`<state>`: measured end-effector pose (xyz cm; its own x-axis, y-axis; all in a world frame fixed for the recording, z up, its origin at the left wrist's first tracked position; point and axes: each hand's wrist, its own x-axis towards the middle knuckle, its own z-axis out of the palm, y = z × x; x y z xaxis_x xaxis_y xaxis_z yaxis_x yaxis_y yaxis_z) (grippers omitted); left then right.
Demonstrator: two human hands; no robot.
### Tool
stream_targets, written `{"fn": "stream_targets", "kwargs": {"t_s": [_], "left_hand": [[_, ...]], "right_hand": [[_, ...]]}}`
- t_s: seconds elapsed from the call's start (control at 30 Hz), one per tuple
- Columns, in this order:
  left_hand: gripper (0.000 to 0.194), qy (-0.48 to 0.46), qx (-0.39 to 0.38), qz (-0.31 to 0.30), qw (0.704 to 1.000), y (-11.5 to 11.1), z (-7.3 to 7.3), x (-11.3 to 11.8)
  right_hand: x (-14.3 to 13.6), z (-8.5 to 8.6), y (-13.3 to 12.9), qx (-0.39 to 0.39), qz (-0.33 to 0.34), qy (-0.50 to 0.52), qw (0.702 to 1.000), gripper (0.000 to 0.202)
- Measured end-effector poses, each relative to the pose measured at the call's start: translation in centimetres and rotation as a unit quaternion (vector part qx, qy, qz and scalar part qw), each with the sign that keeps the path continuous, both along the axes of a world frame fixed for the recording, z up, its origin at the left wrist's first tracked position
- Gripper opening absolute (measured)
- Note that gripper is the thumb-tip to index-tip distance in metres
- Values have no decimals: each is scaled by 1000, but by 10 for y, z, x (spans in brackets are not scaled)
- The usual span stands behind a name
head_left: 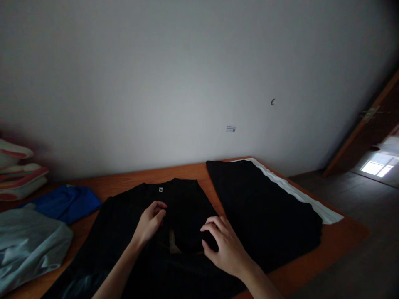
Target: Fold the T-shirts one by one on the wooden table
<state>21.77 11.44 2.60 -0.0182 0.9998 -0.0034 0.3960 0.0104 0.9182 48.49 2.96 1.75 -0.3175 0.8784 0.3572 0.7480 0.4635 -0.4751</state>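
- Resting on a black shirt (174, 216) spread over the wooden table (343, 241), both bare hands sit near the garment's middle, a little below its collar.
- The left hand (151, 222) has its fingers curled inward, thumb and fingertips drawn together as if pinching a bit of the dark cloth; whether cloth is really caught between them cannot be told in the dim light.
- The right hand (224, 245) lies with fingers slightly apart and bent, fingertips touching the shirt's fabric, palm raised a little off it.
- Between the two hands a small pale patch (173, 243) shows on the shirt.
- A small round label (161, 189) sits at the shirt's collar, toward the table's far edge by the wall.
- Just beside the shirt, toward the table's right edge, lies a folded black garment (264, 207) on top of a white cloth (311, 203) whose border shows along that side.
- Near the left edge lie a blue garment (65, 201) and, closer to the near-left corner, a pale grey garment (28, 241).
- Further left, a stack of red-and-white fabric (15, 174) sits blurred at the frame's border.
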Motion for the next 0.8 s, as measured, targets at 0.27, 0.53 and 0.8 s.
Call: {"fn": "stream_targets", "kwargs": {"t_s": [0.27, 0.53, 0.8], "left_hand": [[20, 323, 268, -126, 899, -8, -3, 9], [46, 332, 252, -363, 833, -33, 16, 32], [29, 311, 282, -425, 802, -46, 19, 48]], "right_hand": [[-1, 10, 14, -31, 0, 24, 999, 24], [-21, 14, 112, -70, -14, -71, 995, 46], [-37, -1, 163, -169, -44, -126, 977, 64]]}}
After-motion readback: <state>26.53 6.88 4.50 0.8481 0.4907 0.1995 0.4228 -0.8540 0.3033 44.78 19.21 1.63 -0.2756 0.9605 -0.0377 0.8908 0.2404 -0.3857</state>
